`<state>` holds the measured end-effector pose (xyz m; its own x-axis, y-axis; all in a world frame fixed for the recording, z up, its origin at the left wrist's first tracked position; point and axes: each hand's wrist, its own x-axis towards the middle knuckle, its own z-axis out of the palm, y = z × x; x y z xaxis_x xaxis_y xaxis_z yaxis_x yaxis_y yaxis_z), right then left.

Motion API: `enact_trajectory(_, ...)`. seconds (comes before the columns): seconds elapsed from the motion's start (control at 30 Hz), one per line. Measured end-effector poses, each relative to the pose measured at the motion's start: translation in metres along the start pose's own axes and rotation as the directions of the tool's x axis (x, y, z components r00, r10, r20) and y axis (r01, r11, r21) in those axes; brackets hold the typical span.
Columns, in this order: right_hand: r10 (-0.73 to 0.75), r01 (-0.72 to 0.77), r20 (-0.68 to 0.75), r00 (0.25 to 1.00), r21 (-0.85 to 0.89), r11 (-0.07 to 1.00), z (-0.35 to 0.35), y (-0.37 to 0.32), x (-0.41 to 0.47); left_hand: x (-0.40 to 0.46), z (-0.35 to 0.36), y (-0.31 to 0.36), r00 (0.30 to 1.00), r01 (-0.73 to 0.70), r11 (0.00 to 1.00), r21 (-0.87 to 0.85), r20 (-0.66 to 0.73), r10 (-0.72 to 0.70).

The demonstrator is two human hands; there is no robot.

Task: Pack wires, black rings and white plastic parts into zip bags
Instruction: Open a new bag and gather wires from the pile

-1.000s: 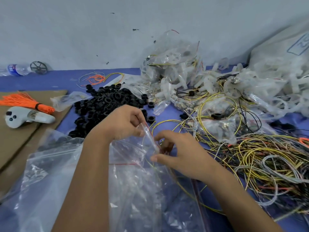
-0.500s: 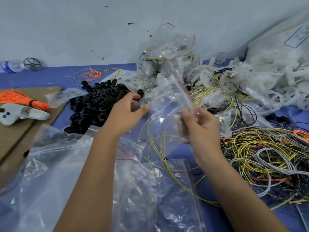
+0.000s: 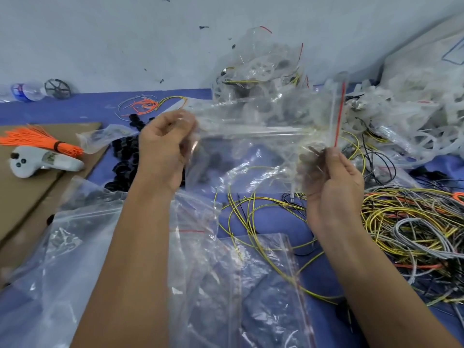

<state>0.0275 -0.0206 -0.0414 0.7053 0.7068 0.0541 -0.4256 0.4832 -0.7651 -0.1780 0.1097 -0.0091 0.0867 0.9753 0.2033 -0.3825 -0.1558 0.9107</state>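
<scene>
Hands gripping zip bag edges, left hand, right hand, raised above wires.

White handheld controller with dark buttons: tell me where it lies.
The white handheld controller lies far left in the head view, on brown cardboard, just below the orange wire bundle.

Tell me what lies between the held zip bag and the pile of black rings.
Only the left hand itself. It and the right hand hold the zip bag stretched in the air; the black rings lie on the table just below and behind the left hand. Nothing else visible blocks the way.
</scene>
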Motion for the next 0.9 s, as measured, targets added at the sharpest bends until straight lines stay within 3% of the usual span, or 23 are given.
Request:
enact_trajectory(0.07, -0.036, 0.047, 0.044, 0.998, -0.294, 0.955, -0.003, 0.004, 0.001, 0.003, -0.003, 0.006, 0.994, -0.007, 1.0, -0.002, -0.109, 0.006)
enact_trajectory(0.13, -0.025, 0.082, 0.112, 0.993, -0.539, 0.838, -0.008, 0.009, 0.003, 0.006, -0.014, 0.01, 0.981, 0.017, 0.984, 0.179, -0.192, 0.018)
enact_trajectory(0.2, 0.086, 0.08, 0.211, 0.974, -0.672, 0.736, -0.013, 0.013, 0.002, 0.008, -0.029, 0.011, 0.962, 0.066, 0.909, 0.411, -0.268, 0.051)
enact_trajectory(0.27, 0.172, 0.088, 0.276, 0.946, -0.727, 0.681, -0.016, 0.017, 0.001, 0.011, -0.043, 0.013, 0.944, 0.11, 0.724, 0.681, -0.3, 0.139)
enact_trajectory(0.33, 0.183, 0.076, 0.265, 0.947, -0.736, 0.672, -0.016, 0.021, 0.0, 0.013, -0.046, 0.017, 0.933, 0.143, 0.534, 0.833, -0.294, 0.209)
enact_trajectory(0.47, 0.218, 0.05, 0.248, 0.944, -0.761, 0.647, -0.017, 0.027, 0.0, 0.005, -0.028, 0.03, 0.932, 0.142, 0.38, 0.914, -0.253, 0.261)
enact_trajectory(0.5, 0.228, 0.051, 0.259, 0.939, -0.758, 0.651, -0.017, 0.026, 0.0, 0.004, -0.025, 0.037, 0.935, 0.122, 0.439, 0.89, -0.252, 0.251)
enact_trajectory(0.53, 0.241, 0.044, 0.282, 0.929, -0.728, 0.684, -0.016, 0.026, 0.0, 0.003, -0.022, 0.049, 0.942, 0.12, 0.573, 0.811, -0.276, 0.193)
enact_trajectory(0.6, 0.289, -0.046, 0.334, 0.897, -0.58, 0.813, -0.013, 0.023, 0.001, -0.002, -0.019, 0.08, 0.961, 0.247, 0.848, 0.469, -0.228, -0.155)
enact_trajectory(0.63, 0.316, -0.11, 0.346, 0.883, -0.503, 0.857, -0.012, 0.021, 0.002, -0.004, -0.02, 0.092, 0.938, 0.346, 0.877, 0.335, -0.156, -0.31)
enact_trajectory(0.7, 0.341, -0.166, 0.329, 0.881, -0.459, 0.873, -0.011, 0.019, 0.004, -0.007, -0.026, 0.096, 0.928, 0.372, 0.848, 0.378, -0.154, -0.339)
enact_trajectory(0.73, 0.331, -0.146, 0.307, 0.892, -0.498, 0.855, -0.012, 0.019, 0.004, -0.006, -0.029, 0.092, 0.946, 0.322, 0.794, 0.515, -0.206, -0.25)
enact_trajectory(0.8, 0.244, 0.02, 0.299, 0.922, -0.667, 0.745, -0.013, 0.019, 0.002, -0.005, -0.032, 0.076, 0.964, 0.254, 0.597, 0.761, -0.252, -0.089)
enact_trajectory(0.9, 0.079, 0.407, 0.462, 0.883, -0.839, 0.36, -0.016, 0.018, 0.002, -0.004, -0.037, 0.061, 0.958, 0.28, 0.326, 0.903, -0.243, -0.15)
